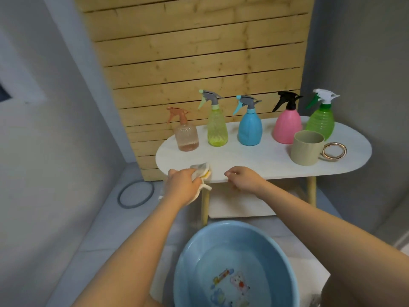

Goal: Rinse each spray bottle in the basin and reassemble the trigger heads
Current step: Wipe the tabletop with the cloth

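Along the back of the white oval tabletop (254, 158), in the middle of the frame, five plastic spray bottles stand upright in a row, each with its trigger head screwed on: from left to right, a clear peach-tinted ribbed bottle with a peach trigger (186, 135), a translucent yellow-green bottle with a grey and mint trigger (217, 127), an opaque blue bottle with a grey and blue trigger (249, 127), an opaque pink bottle with a black trigger (287, 127), and a ribbed bright green bottle with a white and green trigger (321, 122). Just in front of the green bottle, toward the right end of the table, sits a beige mug with a gold ring handle (307, 148). At the table's near edge, left of centre, the left hand (182, 185) is clenched around a crumpled white and yellow cloth (202, 171), pressing it against the tabletop edge. Near it to the right, the right hand (243, 177) rests on the same edge with fingers loosely curled, grasping nothing. At the bottom centre of the frame, on the pale tiled floor, sits a round light blue plastic basin (234, 238) with cartoon pictures on its bottom. A grey ring (135, 194) lies on the floor at the left, below the slatted wooden panel (199, 52) behind the table
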A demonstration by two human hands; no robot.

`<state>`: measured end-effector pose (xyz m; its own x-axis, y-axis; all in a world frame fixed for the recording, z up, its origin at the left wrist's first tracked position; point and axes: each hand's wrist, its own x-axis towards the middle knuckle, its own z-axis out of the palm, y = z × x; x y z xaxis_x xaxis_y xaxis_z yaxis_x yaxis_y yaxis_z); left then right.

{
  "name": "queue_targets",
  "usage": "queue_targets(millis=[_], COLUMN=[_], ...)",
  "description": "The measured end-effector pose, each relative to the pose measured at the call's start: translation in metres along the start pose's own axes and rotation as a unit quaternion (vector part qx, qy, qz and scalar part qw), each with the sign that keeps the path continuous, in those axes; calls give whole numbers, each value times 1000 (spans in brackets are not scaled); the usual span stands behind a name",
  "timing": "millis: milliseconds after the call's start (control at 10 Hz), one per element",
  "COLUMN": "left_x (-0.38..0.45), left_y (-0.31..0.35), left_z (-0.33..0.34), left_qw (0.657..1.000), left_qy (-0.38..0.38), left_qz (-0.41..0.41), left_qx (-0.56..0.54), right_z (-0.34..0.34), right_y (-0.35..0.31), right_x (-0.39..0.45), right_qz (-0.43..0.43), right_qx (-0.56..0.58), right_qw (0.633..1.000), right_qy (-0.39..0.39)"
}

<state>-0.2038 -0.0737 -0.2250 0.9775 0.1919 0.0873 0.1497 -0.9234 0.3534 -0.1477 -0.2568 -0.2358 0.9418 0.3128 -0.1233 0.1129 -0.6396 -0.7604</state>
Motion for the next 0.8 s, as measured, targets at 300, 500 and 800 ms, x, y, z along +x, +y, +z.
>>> queue_targets(millis=[300, 500, 800], left_x=[93, 136, 160], left_y=[4, -6, -2], left_z=[27, 66, -19], left_qw=[995, 989, 953], left_qy=[18, -106, -297], left_qz=[3, -55, -32], left_qx=[98, 84, 51], right_z=[18, 39, -2], right_y=[-22, -4, -55], right_x=[82, 144, 137], right_qz=[-24, -76, 37], right_qx=[46, -9, -282], right_qw=[998, 996, 950], right_qy=[23, 48, -126])
